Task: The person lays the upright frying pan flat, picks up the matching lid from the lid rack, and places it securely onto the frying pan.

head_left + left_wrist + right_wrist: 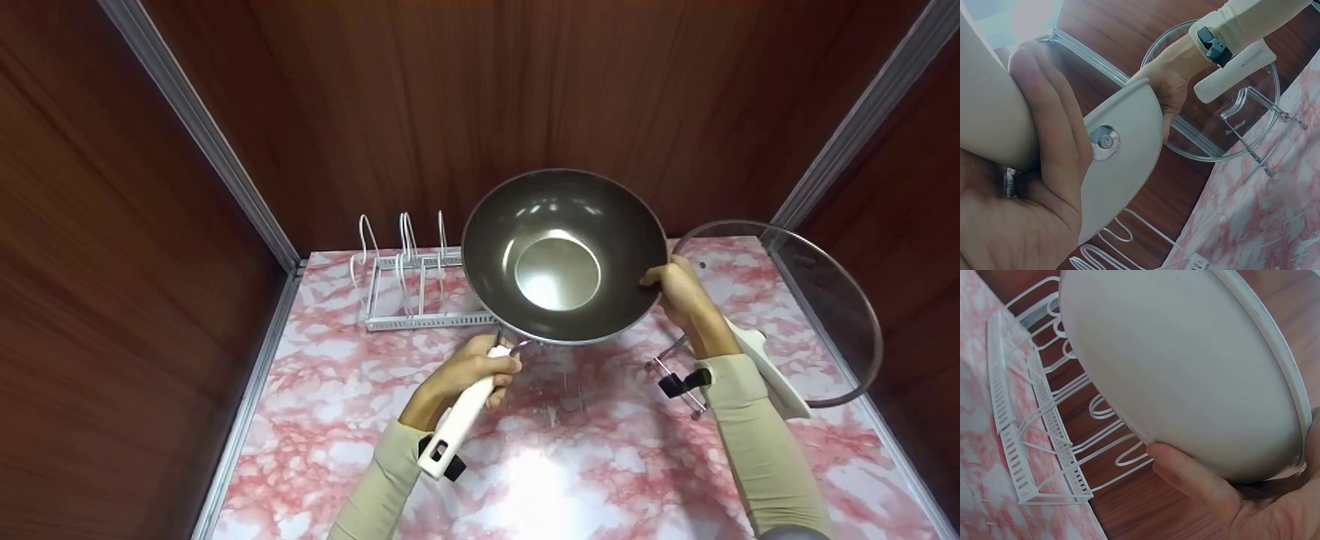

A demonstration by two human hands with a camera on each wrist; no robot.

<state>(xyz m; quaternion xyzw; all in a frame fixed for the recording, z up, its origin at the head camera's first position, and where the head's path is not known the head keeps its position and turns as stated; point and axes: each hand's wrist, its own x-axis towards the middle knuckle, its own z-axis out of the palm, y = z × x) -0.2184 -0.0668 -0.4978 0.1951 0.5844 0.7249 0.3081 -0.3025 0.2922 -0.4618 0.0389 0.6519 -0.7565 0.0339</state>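
Note:
A wok [559,270] with a dark inside and a pale outside is held in the air, its hollow turned toward the head camera. My left hand [472,367] grips its white handle [466,411] close to the pan. At the wok's right edge my right hand [682,292] pinches the rim, the thumb on the inside. In the right wrist view, fingers of the right hand [1202,489] press the pale underside [1185,371]. The left wrist view shows the left hand's fingers [1053,112] wrapped round the handle, beside a metal rivet [1106,140].
A white wire rack [431,321] with upright hoops stands behind and left of the wok, partly hidden by it. At right, a glass lid [825,315] leans upright in a metal stand [1247,135]. Wood-look walls surround the pink marbled table [315,420].

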